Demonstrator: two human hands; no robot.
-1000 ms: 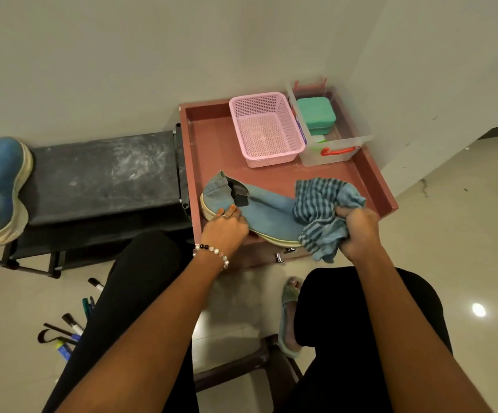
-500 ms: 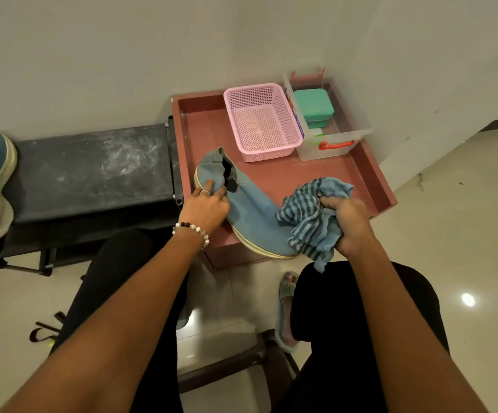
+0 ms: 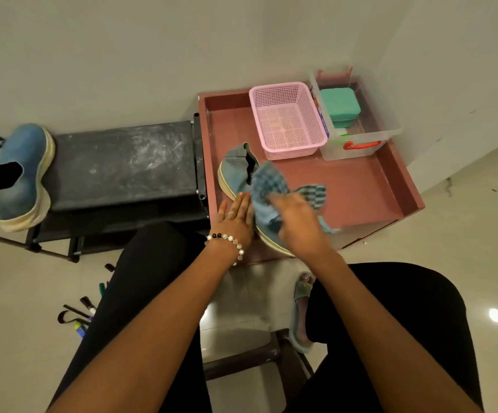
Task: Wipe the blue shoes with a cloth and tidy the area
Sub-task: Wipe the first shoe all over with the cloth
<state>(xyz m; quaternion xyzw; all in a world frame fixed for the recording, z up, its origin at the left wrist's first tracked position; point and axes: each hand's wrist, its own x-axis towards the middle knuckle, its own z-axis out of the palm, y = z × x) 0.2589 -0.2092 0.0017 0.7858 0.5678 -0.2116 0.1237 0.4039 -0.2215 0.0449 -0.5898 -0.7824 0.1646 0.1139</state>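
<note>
A blue slip-on shoe [image 3: 235,171] with a pale sole lies at an angle on the red tray table [image 3: 361,189], toe towards me. My left hand [image 3: 235,219] lies flat against its near side, fingers straight. My right hand [image 3: 295,225] grips a blue checked cloth [image 3: 267,186] and presses it on the shoe's upper, hiding the toe half. The second blue shoe [image 3: 18,174] stands on the left end of the black shoe rack [image 3: 122,162].
A pink mesh basket [image 3: 286,120] and a clear box [image 3: 358,144] holding green sponges [image 3: 340,105] stand at the tray's back. Pens and markers [image 3: 83,311] lie on the floor at left. My foot in a green sandal [image 3: 300,311] and a stool edge [image 3: 241,359] are below.
My right hand has carried the cloth left, up onto the shoe. The left hand has slid down the shoe's side and flattened. The shoe has turned steeper on the tray.
</note>
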